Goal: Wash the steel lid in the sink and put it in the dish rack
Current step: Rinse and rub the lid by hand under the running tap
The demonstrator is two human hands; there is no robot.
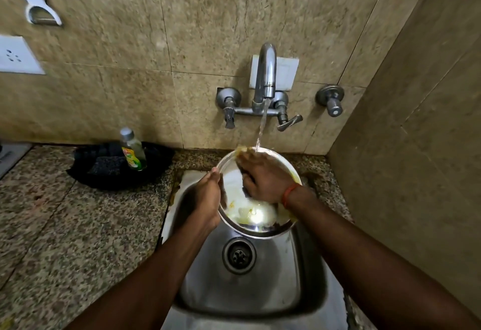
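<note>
We grip steel lid point(256, 215) rim with left hand point(208, 197); right hand point(265, 178) presses lid face under stream point(261, 126). Risk: wet rim slips, lid drops into sink point(260, 290).

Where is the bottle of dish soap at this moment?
In the head view, the dish soap bottle stands on the counter left of the sink, on a black bundle near the wall, left of the tap.
</note>
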